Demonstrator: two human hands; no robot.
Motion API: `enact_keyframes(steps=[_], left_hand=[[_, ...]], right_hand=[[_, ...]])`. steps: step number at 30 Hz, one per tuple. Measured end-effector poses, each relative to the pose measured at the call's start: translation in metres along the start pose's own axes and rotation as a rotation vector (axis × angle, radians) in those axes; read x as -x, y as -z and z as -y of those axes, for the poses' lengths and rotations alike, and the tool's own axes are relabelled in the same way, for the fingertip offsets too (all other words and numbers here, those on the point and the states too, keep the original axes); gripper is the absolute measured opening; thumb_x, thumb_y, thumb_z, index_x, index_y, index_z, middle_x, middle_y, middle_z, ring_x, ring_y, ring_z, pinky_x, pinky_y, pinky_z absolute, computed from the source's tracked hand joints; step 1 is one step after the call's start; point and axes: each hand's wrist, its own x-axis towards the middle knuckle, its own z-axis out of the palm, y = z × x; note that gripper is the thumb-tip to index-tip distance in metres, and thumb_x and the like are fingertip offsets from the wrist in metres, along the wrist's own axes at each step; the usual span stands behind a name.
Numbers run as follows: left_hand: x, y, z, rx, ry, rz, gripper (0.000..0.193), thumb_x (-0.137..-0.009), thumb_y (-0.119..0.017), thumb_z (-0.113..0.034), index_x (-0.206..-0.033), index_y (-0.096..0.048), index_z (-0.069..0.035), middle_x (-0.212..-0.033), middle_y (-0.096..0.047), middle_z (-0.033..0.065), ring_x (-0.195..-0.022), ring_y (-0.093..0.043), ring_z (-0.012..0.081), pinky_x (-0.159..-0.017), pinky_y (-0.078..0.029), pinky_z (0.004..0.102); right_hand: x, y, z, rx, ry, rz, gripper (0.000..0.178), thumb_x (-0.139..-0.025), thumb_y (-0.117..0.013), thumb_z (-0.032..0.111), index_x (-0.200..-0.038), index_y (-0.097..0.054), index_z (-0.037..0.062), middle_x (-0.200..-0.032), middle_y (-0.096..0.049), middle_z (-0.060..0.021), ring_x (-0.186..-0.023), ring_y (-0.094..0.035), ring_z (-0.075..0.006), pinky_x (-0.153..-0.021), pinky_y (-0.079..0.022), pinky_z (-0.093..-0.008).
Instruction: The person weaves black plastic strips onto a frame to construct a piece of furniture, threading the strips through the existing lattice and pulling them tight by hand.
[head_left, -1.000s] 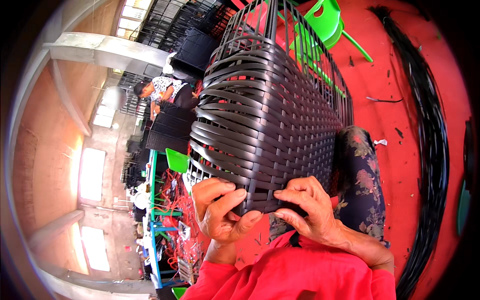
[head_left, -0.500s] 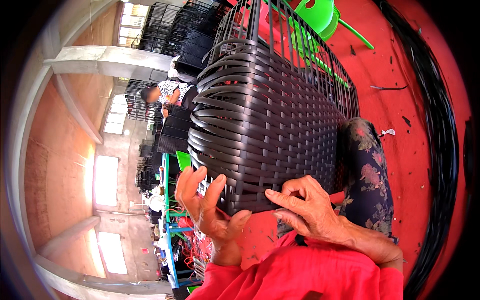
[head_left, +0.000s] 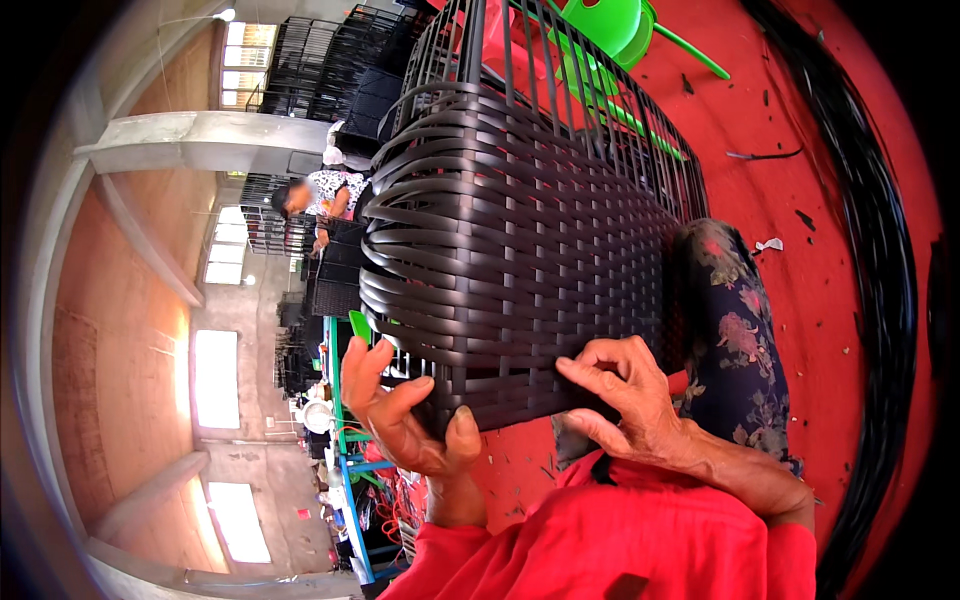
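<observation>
A black woven piece (head_left: 560, 240) of flat plastic strips on a bar frame stands in front of me. Loops of strip bulge out along its left edge, and its far part is bare bars. My left hand (head_left: 410, 415) is at the lower left corner, fingers apart, thumb tip against the corner edge; nothing shows in its grasp. My right hand (head_left: 635, 400) lies at the near edge of the weave, index fingertip on a strip, thumb spread below. Between the hands, a dark gap (head_left: 510, 373) runs between the lowest strips and those above.
A floral-clad leg (head_left: 735, 340) is at the right of the woven piece. A long bundle of black strips (head_left: 865, 230) lies on the red floor (head_left: 800, 350). Beyond the piece is a green chair (head_left: 610, 30). Another person (head_left: 325, 195) works at the left among black frames.
My right hand has slid rightward along the weave. The left thumb has come in to the corner edge. The gap between the lower strips looks wider, and the whole view has shifted slightly.
</observation>
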Motion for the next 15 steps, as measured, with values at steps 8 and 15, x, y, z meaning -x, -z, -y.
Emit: enact_keyframes(steps=[8, 15], left_hand=[[0.003, 0.013, 0.006, 0.016, -0.079, 0.187, 0.035, -0.079, -0.059, -0.034, -0.093, -0.047, -0.005, -0.104, -0.056, 0.0154, -0.112, -0.047, 0.0321, -0.104, -0.025, 0.0518], [-0.011, 0.005, -0.010, -0.098, -0.009, 0.226, 0.041, -0.079, -0.052, -0.035, -0.109, -0.055, -0.007, -0.119, -0.054, 0.0149, -0.119, -0.044, 0.0378, -0.104, -0.021, 0.0574]], right_hand=[[-0.004, -0.012, 0.021, 0.116, 0.109, 0.202, 0.075, -0.070, -0.071, 0.036, -0.131, -0.042, 0.0045, -0.137, -0.038, -0.0170, -0.127, -0.036, -0.0335, -0.104, -0.029, -0.0469], [-0.028, -0.005, 0.025, 0.075, 0.104, 0.143, 0.082, -0.071, -0.068, 0.044, -0.133, -0.037, -0.0001, -0.138, -0.036, -0.0178, -0.129, -0.033, -0.0347, -0.105, -0.026, -0.0477]])
